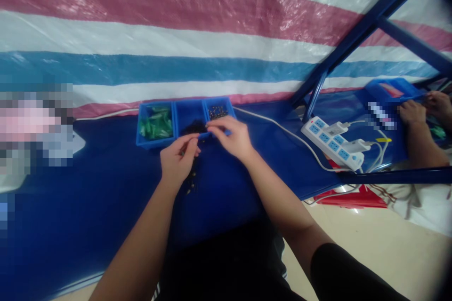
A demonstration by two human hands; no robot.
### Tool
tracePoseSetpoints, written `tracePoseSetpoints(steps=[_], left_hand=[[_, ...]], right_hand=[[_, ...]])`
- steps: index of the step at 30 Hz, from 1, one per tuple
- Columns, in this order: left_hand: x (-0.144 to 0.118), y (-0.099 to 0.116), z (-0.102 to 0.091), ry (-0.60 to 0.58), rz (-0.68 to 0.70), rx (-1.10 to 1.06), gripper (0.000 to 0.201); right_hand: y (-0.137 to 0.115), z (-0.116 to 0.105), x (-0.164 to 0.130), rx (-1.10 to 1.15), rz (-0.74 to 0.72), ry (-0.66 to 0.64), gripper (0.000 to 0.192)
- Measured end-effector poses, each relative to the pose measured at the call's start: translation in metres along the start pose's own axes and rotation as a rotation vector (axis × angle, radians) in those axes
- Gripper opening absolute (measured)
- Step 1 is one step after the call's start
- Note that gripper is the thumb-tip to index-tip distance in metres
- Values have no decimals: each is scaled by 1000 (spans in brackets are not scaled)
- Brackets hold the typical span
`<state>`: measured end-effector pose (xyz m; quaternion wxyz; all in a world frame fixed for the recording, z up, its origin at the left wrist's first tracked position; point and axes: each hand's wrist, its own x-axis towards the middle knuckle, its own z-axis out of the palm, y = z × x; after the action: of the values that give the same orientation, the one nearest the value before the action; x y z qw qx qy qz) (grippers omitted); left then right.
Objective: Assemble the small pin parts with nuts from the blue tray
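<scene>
My left hand (176,159) is closed in a pinch just in front of the middle blue bin. Whatever its fingers hold is too small to make out. My right hand (233,137) pinches too, close to the front of the right bin, its fingertips pointing toward my left hand; what sits between them is not clear. The left bin holds green translucent pieces (156,122). In the middle bin lies a heap of small black pieces (195,127). Small brass-coloured pieces (218,112) fill the right bin. Beneath my left hand, small dark and shiny pieces (191,184) lie on the table.
A blue cover lies over the table (106,207). To the right, a white power strip (332,143) with plugs and cables rests by a blue metal frame (367,28). Beyond it another person's hands (413,113) work near a blue bin (391,89). Striped sheeting hangs behind.
</scene>
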<state>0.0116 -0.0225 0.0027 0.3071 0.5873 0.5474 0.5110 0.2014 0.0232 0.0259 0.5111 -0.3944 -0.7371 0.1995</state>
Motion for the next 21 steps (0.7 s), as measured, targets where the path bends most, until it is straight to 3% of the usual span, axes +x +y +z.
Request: tracePoseSetpoints(steps=[3,7,10,16,21], left_hand=[[1,1,0,34,7,53,27],[1,1,0,50,6,101,26],[2,0,0,52,7,117,26],[1,1,-1,54,-16,116,26],[2,1,-1,63,-6,116,26]], right_hand=[[18,-16,6,-186,106,128,13],[43,-25,8,-371,227,37,11],[49,-22,8,-362,281,-20,10],[47,-20,7,-330,344,18,11],[41,-22,8,-284,286,162,14]])
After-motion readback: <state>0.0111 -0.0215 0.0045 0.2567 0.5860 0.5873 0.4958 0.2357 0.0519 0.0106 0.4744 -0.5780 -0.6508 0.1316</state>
